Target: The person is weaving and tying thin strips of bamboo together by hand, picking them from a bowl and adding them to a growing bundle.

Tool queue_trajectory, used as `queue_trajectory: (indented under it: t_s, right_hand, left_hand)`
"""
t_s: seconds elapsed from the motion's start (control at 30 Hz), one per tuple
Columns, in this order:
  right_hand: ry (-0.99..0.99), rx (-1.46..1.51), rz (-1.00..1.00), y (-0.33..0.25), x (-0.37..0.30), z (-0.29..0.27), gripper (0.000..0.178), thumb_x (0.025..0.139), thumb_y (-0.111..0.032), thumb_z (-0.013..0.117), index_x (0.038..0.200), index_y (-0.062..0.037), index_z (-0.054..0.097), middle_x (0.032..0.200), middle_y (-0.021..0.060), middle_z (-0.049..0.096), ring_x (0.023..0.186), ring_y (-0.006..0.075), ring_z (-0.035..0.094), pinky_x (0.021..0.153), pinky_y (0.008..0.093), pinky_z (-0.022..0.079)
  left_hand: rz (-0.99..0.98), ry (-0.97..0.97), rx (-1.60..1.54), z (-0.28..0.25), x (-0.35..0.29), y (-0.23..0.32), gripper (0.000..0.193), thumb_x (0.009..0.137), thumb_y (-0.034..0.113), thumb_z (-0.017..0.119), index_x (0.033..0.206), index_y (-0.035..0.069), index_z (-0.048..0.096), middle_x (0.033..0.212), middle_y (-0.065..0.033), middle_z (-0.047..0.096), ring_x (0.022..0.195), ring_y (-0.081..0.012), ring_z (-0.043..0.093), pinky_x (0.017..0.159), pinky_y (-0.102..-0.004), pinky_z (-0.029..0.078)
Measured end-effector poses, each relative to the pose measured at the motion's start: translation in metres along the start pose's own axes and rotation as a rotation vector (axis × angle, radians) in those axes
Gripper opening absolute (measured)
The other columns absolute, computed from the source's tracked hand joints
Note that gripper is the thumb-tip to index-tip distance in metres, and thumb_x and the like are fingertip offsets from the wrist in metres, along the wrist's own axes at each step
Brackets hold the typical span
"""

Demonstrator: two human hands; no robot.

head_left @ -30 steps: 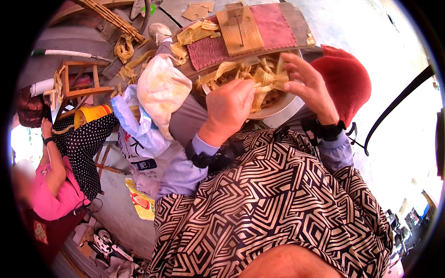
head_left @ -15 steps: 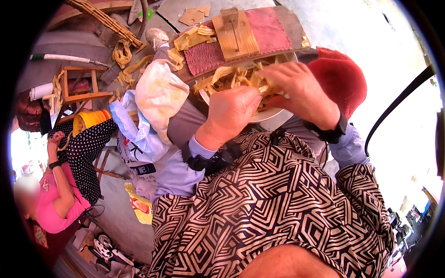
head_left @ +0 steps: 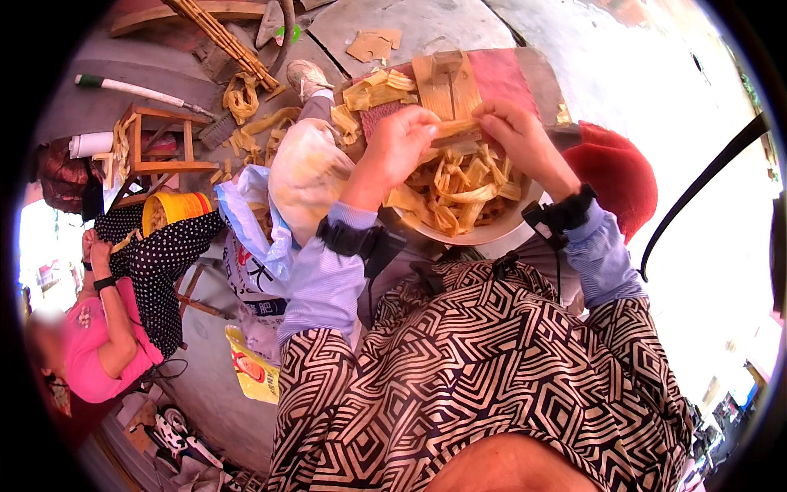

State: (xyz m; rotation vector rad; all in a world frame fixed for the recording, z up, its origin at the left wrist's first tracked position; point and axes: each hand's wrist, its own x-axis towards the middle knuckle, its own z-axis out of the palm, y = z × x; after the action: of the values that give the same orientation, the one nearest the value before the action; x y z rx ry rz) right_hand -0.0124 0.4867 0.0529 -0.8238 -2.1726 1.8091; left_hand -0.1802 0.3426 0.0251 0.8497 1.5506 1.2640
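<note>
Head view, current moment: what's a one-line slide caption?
Left hand and right hand hold a yellowish strip between them, near a pale bowl of similar strips.

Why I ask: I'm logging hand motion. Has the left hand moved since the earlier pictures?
Yes: judged against the wooden block, the left hand has moved forward, nearer to it, and a little left.

The white sack (head_left: 261, 283) and yellow packet (head_left: 252, 366) bear printed characters.
</note>
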Motion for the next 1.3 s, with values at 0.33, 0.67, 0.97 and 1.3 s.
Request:
queue_trajectory:
  t_s: [0.33, 0.67, 0.97, 1.3]
  right_hand:
    - [0.285, -0.660, -0.210, 0.031, 0.032, 0.010, 0.014, 0.086, -0.012, 0.057, 0.094, -0.0012, 0.060, 0.076, 0.0162, 0.060, 0.071, 0.0306, 0.061, 0.066, 0.0375, 0.048]
    - [0.165, -0.523, -0.609, 0.012, -0.012, -0.003, 0.021, 0.084, -0.020, 0.066, 0.100, -0.0061, 0.067, 0.097, 0.0099, 0.066, 0.085, 0.0291, 0.062, 0.076, 0.0353, 0.050]
    - [0.319, -0.597, -0.447, 0.032, -0.004, -0.005, 0.028, 0.083, -0.033, 0.069, 0.071, -0.0095, 0.062, 0.058, 0.0122, 0.057, 0.051, 0.0319, 0.057, 0.047, 0.0383, 0.046]
    - [-0.208, 0.240, 0.060, -0.010, -0.058, 0.032, 0.018, 0.091, -0.016, 0.063, 0.081, -0.0012, 0.067, 0.063, -0.0053, 0.057, 0.058, 0.0017, 0.045, 0.051, 0.0211, 0.041]
  left_hand:
    - [0.116, 0.254, 0.457, 0.000, 0.045, -0.019, 0.016, 0.085, 0.015, 0.059, 0.089, -0.001, 0.059, 0.075, -0.0145, 0.065, 0.068, -0.0247, 0.063, 0.061, -0.0350, 0.047]
    - [-0.150, 0.013, 0.049, 0.026, -0.004, -0.009, 0.014, 0.087, 0.007, 0.055, 0.094, -0.003, 0.060, 0.078, -0.0065, 0.064, 0.066, -0.0129, 0.058, 0.061, -0.0299, 0.049]
    - [-0.402, -0.375, -0.588, 0.052, -0.035, 0.002, 0.013, 0.094, 0.011, 0.052, 0.100, 0.002, 0.058, 0.077, -0.0050, 0.061, 0.057, -0.0102, 0.056, 0.052, -0.0232, 0.046]
    - [0.104, 0.033, -0.259, 0.063, -0.012, -0.024, 0.030, 0.096, 0.029, 0.054, 0.087, 0.003, 0.068, 0.063, 0.0052, 0.050, 0.052, -0.0029, 0.042, 0.048, -0.0186, 0.033]
